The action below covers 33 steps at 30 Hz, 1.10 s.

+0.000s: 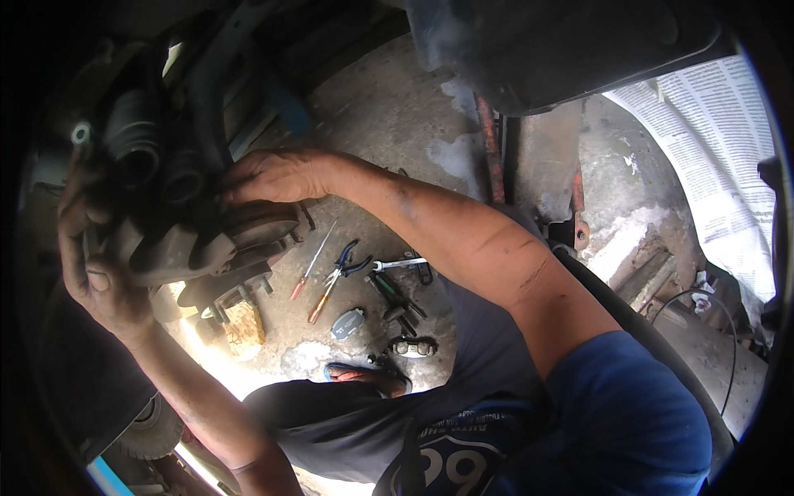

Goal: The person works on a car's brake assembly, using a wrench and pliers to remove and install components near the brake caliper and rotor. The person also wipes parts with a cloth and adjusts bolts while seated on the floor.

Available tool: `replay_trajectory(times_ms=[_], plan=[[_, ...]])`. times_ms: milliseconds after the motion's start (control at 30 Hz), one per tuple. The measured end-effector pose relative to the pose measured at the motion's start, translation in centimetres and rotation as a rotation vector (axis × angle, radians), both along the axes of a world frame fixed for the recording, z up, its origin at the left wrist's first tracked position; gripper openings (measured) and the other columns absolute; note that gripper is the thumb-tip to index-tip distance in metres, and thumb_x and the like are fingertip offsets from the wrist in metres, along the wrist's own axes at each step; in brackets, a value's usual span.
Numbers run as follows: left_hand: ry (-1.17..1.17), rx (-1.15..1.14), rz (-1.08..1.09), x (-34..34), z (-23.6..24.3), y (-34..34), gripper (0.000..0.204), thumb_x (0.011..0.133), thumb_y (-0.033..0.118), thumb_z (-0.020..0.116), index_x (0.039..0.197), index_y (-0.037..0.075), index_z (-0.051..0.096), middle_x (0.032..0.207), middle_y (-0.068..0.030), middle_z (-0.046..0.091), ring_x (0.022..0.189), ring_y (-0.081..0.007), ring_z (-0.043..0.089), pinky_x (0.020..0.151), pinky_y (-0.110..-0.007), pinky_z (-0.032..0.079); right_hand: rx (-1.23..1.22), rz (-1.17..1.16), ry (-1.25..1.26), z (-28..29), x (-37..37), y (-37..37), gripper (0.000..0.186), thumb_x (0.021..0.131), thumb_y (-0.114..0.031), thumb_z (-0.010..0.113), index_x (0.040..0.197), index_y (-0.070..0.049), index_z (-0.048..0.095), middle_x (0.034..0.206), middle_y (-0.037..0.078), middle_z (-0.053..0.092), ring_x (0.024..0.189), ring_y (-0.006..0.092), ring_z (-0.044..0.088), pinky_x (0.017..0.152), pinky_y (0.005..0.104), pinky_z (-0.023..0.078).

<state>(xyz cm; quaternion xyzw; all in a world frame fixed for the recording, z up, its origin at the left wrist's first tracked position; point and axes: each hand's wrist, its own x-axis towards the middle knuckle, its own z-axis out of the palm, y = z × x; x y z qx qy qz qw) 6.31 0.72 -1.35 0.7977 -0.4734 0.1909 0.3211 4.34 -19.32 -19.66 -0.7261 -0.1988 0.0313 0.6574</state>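
Note:
A greasy wheel hub assembly (194,240) with a brake disc (260,225) and black rubber boots (132,136) hangs at the upper left under a vehicle. My left hand (91,264) wraps around the assembly's left side, thumb pressed on it. My right hand (269,175) rests flat on top of the assembly near the brake disc, fingers spread toward the boots. Neither hand holds a tool.
Tools lie on the concrete floor below: a red-handled screwdriver (308,273), an orange-handled screwdriver (322,302), blue pliers (347,258), a wrench (399,264) and sockets (413,347). A red jack stand (495,149) stands behind. Newspaper (719,140) lies at right. A tyre (153,430) sits lower left.

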Motion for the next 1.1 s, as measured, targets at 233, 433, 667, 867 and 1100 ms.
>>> replay_trajectory(times_ms=[233,433,667,867,1100], plan=[[-0.002,0.008,0.0,-0.4,0.2,-0.6,0.086,0.097,0.076,0.045,0.114,-0.006,0.06,0.14,-0.0234,0.059,0.136,-0.0367,0.053,0.113,-0.049,0.041,-0.006,-0.039,-0.065,-0.2,0.1,0.7,0.041,0.105,-0.04,0.057,0.134,-0.014,0.068,0.135,0.014,0.068,0.126,0.0306,0.063,0.109,0.0374,0.048],[0.025,-0.026,-0.009,-0.4,-0.1,-0.6,0.084,0.098,0.075,0.046,0.114,-0.007,0.061,0.138,-0.0233,0.06,0.14,-0.0392,0.05,0.114,-0.052,0.04,-0.091,-0.072,-0.019,1.1,-0.6,0.6,0.042,0.105,-0.039,0.059,0.135,-0.012,0.067,0.131,0.018,0.069,0.124,0.0319,0.064,0.107,0.0391,0.049],[0.027,-0.025,-0.027,-0.5,0.1,-0.9,0.081,0.098,0.073,0.047,0.11,-0.005,0.06,0.136,-0.0234,0.06,0.14,-0.0402,0.049,0.115,-0.053,0.039,-0.054,-0.08,-0.042,1.2,-1.4,-0.2,0.043,0.104,-0.043,0.06,0.134,-0.013,0.068,0.132,0.017,0.069,0.125,0.0333,0.064,0.107,0.0412,0.049],[0.028,-0.048,-0.056,-0.2,-0.2,-1.1,0.08,0.098,0.073,0.048,0.107,-0.005,0.061,0.135,-0.0247,0.061,0.139,-0.0403,0.05,0.115,-0.053,0.039,-0.151,-0.075,-0.016,2.0,-1.7,-0.7,0.048,0.103,-0.047,0.061,0.138,-0.016,0.066,0.136,0.015,0.067,0.128,0.0328,0.062,0.11,0.0407,0.048],[0.043,-0.054,-0.056,-0.2,-0.2,-1.0,0.081,0.097,0.074,0.05,0.108,-0.005,0.06,0.137,-0.0252,0.059,0.138,-0.0391,0.051,0.115,-0.053,0.039,-0.076,-0.03,0.099,1.1,-1.5,-0.7,0.052,0.103,-0.051,0.058,0.144,-0.019,0.062,0.144,0.012,0.063,0.136,0.0302,0.056,0.116,0.0391,0.042]])
